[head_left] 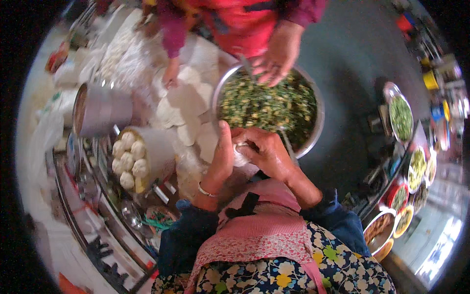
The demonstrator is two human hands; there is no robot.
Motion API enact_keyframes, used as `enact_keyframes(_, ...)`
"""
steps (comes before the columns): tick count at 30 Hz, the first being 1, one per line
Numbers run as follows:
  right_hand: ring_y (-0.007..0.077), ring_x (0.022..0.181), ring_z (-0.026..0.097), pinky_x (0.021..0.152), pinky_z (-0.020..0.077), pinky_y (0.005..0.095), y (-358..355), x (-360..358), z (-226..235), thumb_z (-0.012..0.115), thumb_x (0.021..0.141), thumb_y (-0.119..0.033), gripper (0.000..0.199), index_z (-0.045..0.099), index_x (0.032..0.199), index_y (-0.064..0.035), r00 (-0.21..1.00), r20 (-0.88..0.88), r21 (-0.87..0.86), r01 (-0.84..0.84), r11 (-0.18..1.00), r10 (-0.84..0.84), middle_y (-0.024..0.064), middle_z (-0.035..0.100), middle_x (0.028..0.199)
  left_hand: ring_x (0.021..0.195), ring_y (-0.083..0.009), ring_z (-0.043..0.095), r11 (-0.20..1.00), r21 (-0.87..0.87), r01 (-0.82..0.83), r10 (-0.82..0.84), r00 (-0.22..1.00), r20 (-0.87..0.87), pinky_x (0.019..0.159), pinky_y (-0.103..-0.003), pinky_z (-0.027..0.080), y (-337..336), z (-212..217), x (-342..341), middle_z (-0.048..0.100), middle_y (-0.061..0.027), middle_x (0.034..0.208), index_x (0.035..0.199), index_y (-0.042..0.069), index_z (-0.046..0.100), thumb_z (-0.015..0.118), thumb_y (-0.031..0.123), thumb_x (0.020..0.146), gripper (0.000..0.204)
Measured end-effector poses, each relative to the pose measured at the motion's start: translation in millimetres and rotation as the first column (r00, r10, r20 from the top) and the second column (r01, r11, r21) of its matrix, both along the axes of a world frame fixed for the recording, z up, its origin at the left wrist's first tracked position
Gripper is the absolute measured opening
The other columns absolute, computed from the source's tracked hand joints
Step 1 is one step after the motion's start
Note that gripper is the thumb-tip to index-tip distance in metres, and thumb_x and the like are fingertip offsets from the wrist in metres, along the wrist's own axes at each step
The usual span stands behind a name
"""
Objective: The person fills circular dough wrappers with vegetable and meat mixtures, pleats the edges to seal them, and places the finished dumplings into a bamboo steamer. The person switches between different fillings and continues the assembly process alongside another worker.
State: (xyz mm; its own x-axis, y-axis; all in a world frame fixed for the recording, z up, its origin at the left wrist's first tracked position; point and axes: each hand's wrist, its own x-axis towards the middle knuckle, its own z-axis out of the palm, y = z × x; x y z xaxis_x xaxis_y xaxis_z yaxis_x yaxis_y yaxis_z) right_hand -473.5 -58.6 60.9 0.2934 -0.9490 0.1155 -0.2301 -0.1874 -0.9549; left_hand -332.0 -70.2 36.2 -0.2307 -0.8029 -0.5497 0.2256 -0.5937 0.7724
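A pale dough bun (240, 158) sits between my two hands, above the near rim of a filling bowl. Cupped around its left side is my left hand (224, 153), thumb pointing up. My right hand (268, 151) closes over the top with bent fingers, which hide part of the dough. The large metal bowl (321, 115) holds chopped greens with yellow bits (264, 105). A utensil handle (288, 142) leans on its near right edge, beside my right hand. Flat round dough wrappers (169, 113) lie on the floured table to the left.
A co-worker's hand (283, 51) reaches over the bowl's far side; the other (171, 72) touches the wrappers. Left stand a round container (161, 152) with several finished buns (127, 159) and a metal pot (105, 110). Several food bowls (401, 117) line the right.
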Motion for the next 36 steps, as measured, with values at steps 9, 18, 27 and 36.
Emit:
enact_keyframes(9,0.0316,0.083,0.061,0.072,0.0489,0.0361,5,153,-10,0.062,0.078,-0.006,0.021,0.058,0.099,-0.0059,0.93,0.032,-0.042,-0.365,0.93,0.367,0.0143,0.062,0.093,0.088,-0.0159,0.057,0.943,-0.104,-0.316,0.332,0.916,0.226,0.077,-0.029,0.046,61,-37,165,0.062,-0.0062,0.096,0.102,0.003,0.061,0.019,0.062,0.092,0.073)
enact_keyframes(18,0.0315,0.073,0.059,0.065,0.0468,0.0376,6,352,-20,0.062,0.079,-0.009,0.019,0.058,0.097,-0.0057,0.828,0.137,-0.192,-0.516,0.835,0.543,0.0141,0.059,0.081,0.118,-0.0227,0.046,0.718,-0.31,-0.624,0.684,0.715,0.146,0.101,-0.036,0.035,113,3,333,0.051,-0.0103,0.124,0.124,0.006,0.051,0.019,0.063,0.092,0.073)
enact_keyframes(27,0.0311,0.093,0.053,0.075,0.0448,0.0395,-14,411,-53,0.067,0.068,-0.017,0.041,0.057,0.108,-0.0135,0.836,-0.415,-0.389,-0.52,0.76,0.36,0.0107,0.054,0.099,0.118,-0.0241,0.044,0.768,-0.474,-0.431,0.632,0.631,0.45,0.099,-0.033,0.035,107,-32,396,0.051,-0.0113,0.121,0.123,0.006,0.053,0.04,0.028,0.097,0.037)
enact_keyframes(36,0.0365,0.105,0.047,0.087,0.0407,0.0451,-16,400,-119,0.062,0.072,-0.016,0.035,0.057,0.106,-0.0114,0.851,-0.446,-0.336,-0.446,0.83,0.277,0.018,0.049,0.112,0.113,-0.0332,0.043,0.901,-0.415,-0.129,0.434,0.25,0.865,0.098,-0.04,0.036,94,-44,373,0.045,-0.0172,0.121,0.12,0.008,0.053,0.068,0.003,0.071,0.051)
